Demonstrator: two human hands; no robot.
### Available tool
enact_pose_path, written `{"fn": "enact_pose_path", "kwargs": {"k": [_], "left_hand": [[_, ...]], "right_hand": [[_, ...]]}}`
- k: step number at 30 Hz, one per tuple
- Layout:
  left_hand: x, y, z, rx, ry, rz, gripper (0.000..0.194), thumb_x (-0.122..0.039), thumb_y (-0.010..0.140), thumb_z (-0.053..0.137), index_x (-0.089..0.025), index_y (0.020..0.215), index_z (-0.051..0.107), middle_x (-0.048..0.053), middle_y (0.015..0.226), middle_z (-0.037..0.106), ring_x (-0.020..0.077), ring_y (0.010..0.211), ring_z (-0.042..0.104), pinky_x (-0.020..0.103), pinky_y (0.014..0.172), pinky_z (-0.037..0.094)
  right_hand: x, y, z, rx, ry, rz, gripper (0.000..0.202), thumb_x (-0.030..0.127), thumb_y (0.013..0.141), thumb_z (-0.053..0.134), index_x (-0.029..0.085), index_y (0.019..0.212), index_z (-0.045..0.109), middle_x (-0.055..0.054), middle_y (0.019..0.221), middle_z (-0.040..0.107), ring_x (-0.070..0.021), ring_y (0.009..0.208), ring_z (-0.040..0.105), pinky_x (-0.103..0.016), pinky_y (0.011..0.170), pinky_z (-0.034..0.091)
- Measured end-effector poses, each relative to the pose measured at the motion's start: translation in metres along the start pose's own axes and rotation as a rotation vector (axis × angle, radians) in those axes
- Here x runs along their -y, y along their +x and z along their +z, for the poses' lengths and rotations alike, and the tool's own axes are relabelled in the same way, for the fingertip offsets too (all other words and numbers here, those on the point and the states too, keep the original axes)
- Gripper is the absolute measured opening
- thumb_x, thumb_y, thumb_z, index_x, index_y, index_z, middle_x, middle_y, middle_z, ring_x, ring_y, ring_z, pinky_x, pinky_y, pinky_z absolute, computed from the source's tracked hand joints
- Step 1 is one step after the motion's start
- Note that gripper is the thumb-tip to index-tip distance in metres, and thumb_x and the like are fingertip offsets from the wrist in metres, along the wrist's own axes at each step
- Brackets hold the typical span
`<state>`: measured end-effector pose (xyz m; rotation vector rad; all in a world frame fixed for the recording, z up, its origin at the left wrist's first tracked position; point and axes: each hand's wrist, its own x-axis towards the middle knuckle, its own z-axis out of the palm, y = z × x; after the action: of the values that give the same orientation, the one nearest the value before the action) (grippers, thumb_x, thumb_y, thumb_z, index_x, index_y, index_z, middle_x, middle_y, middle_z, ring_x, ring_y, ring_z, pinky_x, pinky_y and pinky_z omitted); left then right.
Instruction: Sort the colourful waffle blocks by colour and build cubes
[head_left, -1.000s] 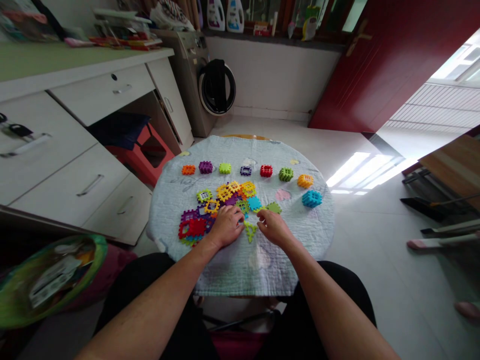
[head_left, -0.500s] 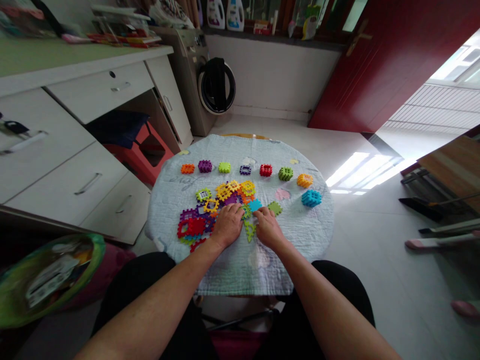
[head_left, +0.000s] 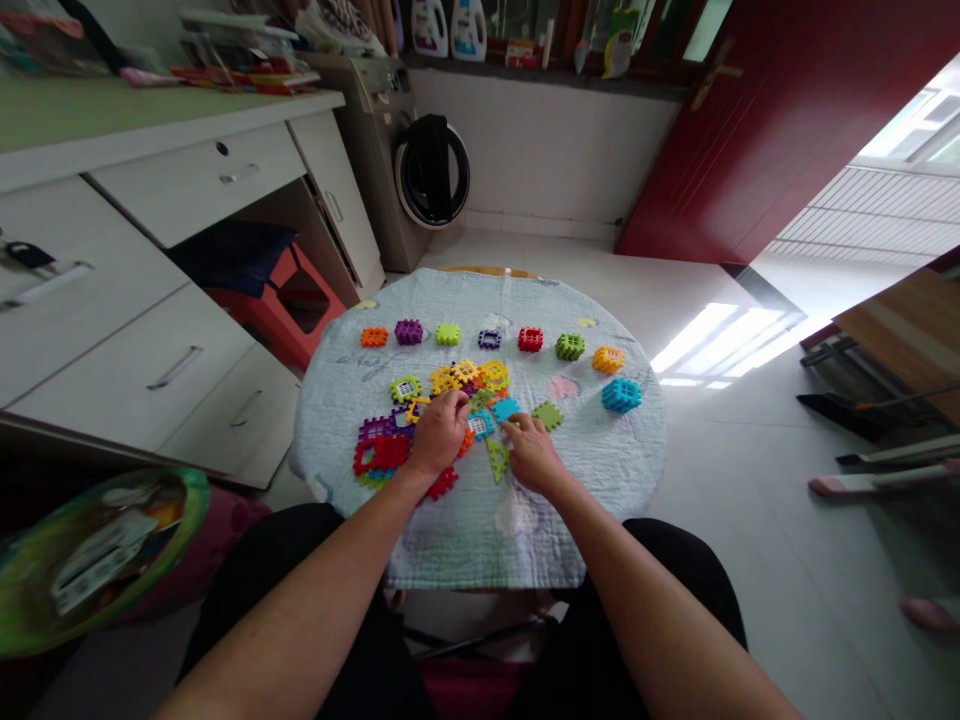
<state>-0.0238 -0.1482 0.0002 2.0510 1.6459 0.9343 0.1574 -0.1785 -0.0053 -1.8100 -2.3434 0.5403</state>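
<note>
Left hand [head_left: 441, 434] and right hand [head_left: 535, 456] stand apart over the cloth-covered surface [head_left: 525, 550], the left at a green piece [head_left: 481, 401] in the pile [head_left: 391, 452], the right at a blue piece [head_left: 505, 409], grip indeterminable on both; lifting pieces singly by their edges should spare neighbouring ones.

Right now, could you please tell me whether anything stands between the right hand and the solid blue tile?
Nothing visible does: the right hand is at the near edge of the solid blue tile, contact unclear. The light green triangular piece lies beside the hand, not between.
</note>
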Motion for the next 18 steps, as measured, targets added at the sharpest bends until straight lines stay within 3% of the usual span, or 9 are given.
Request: {"fn": "enact_pose_path", "kwargs": {"k": [3, 6, 8, 12, 15, 18], "left_hand": [[-0.004, 0.004, -0.002, 0.001, -0.394, -0.189, 0.019, -0.036, 0.086, 0.048, -0.019, 0.090, 0.056, 0.003, 0.086, 0.064, 0.0173, 0.082, 0.061, 0.031, 0.078, 0.047], [-0.011, 0.000, -0.001, 0.144, -0.742, -0.374, 0.027, -0.044, 0.081, 0.053, -0.018, 0.090, 0.055, 0.001, 0.077, 0.064, 0.0141, 0.067, 0.060, 0.026, 0.065, 0.047], [-0.017, -0.005, 0.000, 0.237, -0.846, -0.448, 0.030, -0.045, 0.077, 0.057, -0.018, 0.089, 0.055, 0.000, 0.072, 0.064, 0.0121, 0.060, 0.057, 0.023, 0.056, 0.043], [-0.021, -0.011, 0.001, 0.328, -0.787, -0.426, 0.024, -0.040, 0.075, 0.058, -0.017, 0.081, 0.057, 0.000, 0.068, 0.063, 0.0119, 0.059, 0.056, 0.022, 0.053, 0.041], [-0.019, -0.011, 0.001, 0.297, -0.621, -0.296, 0.019, -0.034, 0.073, 0.060, -0.017, 0.080, 0.060, 0.002, 0.075, 0.066, 0.0151, 0.071, 0.060, 0.028, 0.067, 0.047], [-0.017, -0.009, -0.001, 0.231, -0.504, -0.230, 0.018, -0.032, 0.074, 0.058, -0.018, 0.083, 0.062, 0.002, 0.080, 0.066, 0.0168, 0.077, 0.061, 0.030, 0.075, 0.049]], "right_hand": [[0.000, 0.001, -0.004, -0.138, 0.156, 0.014, 0.043, 0.018, 0.080, 0.055, 0.018, 0.123, 0.055, -0.012, 0.119, 0.056, -0.0255, 0.109, 0.049, -0.039, 0.096, 0.039], [0.005, 0.001, -0.012, -0.331, 0.353, -0.030, 0.068, 0.030, 0.077, 0.064, 0.018, 0.138, 0.036, -0.012, 0.123, 0.053, -0.0238, 0.106, 0.051, -0.039, 0.094, 0.041], [0.009, -0.001, -0.017, -0.361, 0.438, -0.081, 0.072, 0.032, 0.076, 0.067, 0.020, 0.139, 0.033, -0.011, 0.125, 0.051, -0.0212, 0.101, 0.053, -0.035, 0.088, 0.045], [0.008, -0.002, -0.021, -0.258, 0.403, -0.065, 0.052, 0.029, 0.076, 0.066, 0.020, 0.124, 0.048, -0.008, 0.110, 0.058, -0.0172, 0.089, 0.056, -0.030, 0.081, 0.045], [0.000, -0.006, -0.019, -0.106, 0.237, 0.022, 0.046, 0.030, 0.073, 0.067, 0.018, 0.115, 0.052, -0.007, 0.099, 0.061, -0.0191, 0.089, 0.057, -0.031, 0.081, 0.043], [-0.008, -0.013, -0.017, -0.010, 0.044, 0.118, 0.043, 0.033, 0.070, 0.069, 0.016, 0.107, 0.054, -0.010, 0.102, 0.060, -0.0238, 0.097, 0.055, -0.033, 0.083, 0.042]]}}
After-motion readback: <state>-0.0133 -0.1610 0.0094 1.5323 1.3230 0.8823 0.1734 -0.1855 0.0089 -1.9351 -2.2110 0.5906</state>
